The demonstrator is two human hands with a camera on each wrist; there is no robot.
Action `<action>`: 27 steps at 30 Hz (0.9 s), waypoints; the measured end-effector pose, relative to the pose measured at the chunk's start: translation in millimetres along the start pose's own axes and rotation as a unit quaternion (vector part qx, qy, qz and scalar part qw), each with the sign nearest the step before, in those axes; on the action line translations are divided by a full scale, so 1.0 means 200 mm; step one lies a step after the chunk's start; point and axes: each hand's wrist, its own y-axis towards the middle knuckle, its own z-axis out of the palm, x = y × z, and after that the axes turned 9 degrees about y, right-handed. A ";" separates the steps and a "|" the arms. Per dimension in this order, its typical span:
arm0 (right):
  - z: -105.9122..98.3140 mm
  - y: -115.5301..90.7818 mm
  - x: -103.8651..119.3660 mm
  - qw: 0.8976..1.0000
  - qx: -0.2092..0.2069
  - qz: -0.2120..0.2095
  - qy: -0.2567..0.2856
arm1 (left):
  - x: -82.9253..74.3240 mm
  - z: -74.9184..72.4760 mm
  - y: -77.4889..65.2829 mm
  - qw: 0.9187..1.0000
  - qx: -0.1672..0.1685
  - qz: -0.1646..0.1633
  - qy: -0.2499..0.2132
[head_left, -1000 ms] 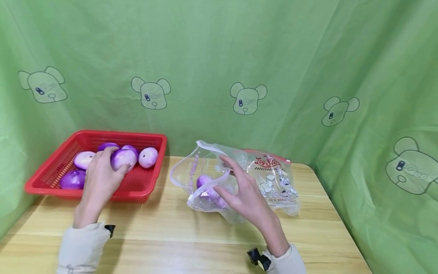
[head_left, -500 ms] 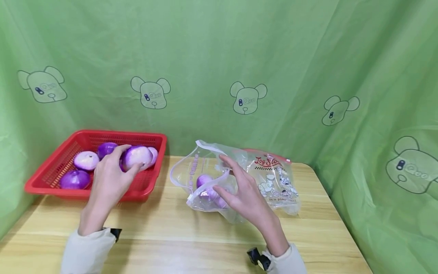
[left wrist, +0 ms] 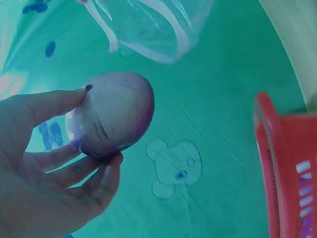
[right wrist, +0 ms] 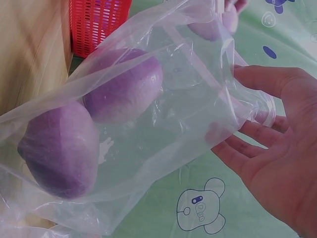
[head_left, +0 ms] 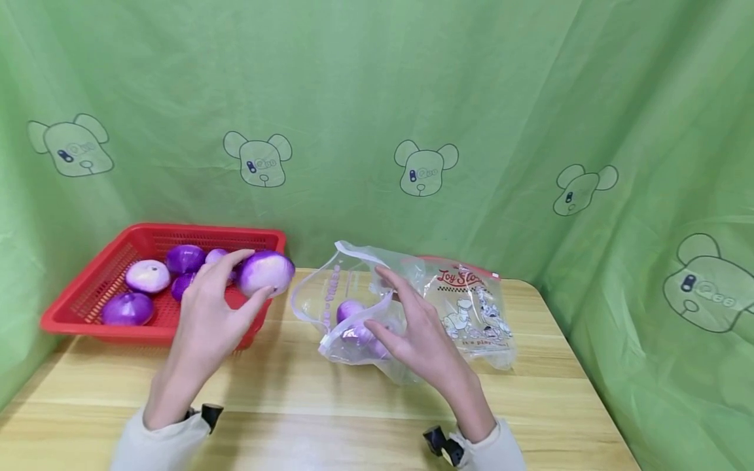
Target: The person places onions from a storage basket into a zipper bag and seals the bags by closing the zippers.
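Left hand (head_left: pixel 215 314): thumb and fingers pinch 1 purple-and-white onion (head_left: pixel 265 275), raised off the table (head_left: pixel 306 418) near the right edge of the red basket (head_left: pixel 55 320). Right hand (head_left: pixel 421 333): thumb and forefinger spread wide, touching the mouth of the clear bag (head_left: pixel 397 261) near the table's rear edge. Bag contents: 2 onions (right wrist: pixel 124 89) seen through the plastic (right wrist view). Basket, at the table's left rear corner: at least 5 onions (head_left: pixel 127 309). Printed bag (head_left: pixel 465 304): flat, toward the right rear corner.
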 end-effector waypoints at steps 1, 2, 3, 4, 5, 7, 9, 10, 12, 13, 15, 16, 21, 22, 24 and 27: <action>0.00 0.00 0.00 1.000 0.001 0.000 0.001 | -0.02 0.00 -0.01 1.000 -0.001 0.006 -0.005; 0.00 0.00 0.00 1.000 0.001 0.001 0.002 | -0.03 0.01 -0.01 1.000 -0.001 0.015 -0.009; 0.00 0.00 0.00 1.000 0.002 0.001 0.003 | -0.05 0.02 -0.01 1.000 -0.001 0.024 -0.015; 0.00 0.00 0.01 1.000 0.003 0.003 0.004 | -0.07 0.02 -0.02 0.999 -0.001 0.035 -0.021; 0.00 0.00 0.01 1.000 0.004 0.004 0.004 | -0.08 0.03 -0.02 0.999 -0.002 0.046 -0.024; 0.00 0.00 0.01 1.000 0.006 0.004 0.005 | -0.11 0.06 -0.03 0.998 -0.002 0.062 -0.028; 0.00 0.00 0.02 1.000 0.008 0.001 0.005 | -0.13 0.09 -0.04 0.997 -0.003 0.076 -0.032; 0.01 0.00 0.02 1.000 0.009 0.000 0.004 | -0.13 0.11 -0.05 0.996 -0.002 0.079 -0.033; 0.01 0.00 0.02 1.000 0.011 -0.005 0.005 | -0.14 0.14 -0.07 0.996 0.002 0.082 -0.030; 0.02 0.00 0.03 1.000 0.012 -0.008 0.006 | -0.14 0.15 -0.07 0.996 0.002 0.086 -0.026; 0.03 0.00 0.03 1.000 0.016 -0.013 0.007 | -0.14 0.17 -0.08 0.996 0.001 0.090 -0.013; 0.03 0.00 0.03 1.000 0.017 -0.015 0.008 | -0.14 0.18 -0.08 0.996 0.001 0.091 -0.006; 0.06 0.00 0.04 0.999 0.023 -0.025 0.004 | -0.13 0.21 -0.09 0.996 -0.003 0.091 0.019; 0.06 0.00 0.05 0.999 0.024 -0.026 0.001 | -0.14 0.21 -0.09 0.996 -0.002 0.092 0.019; 0.06 0.00 0.05 0.999 0.026 -0.028 -0.002 | -0.14 0.22 -0.09 0.995 0.000 0.095 0.015; 0.07 0.00 0.05 0.999 0.027 -0.032 -0.007 | -0.16 0.24 -0.09 0.994 -0.003 0.109 0.009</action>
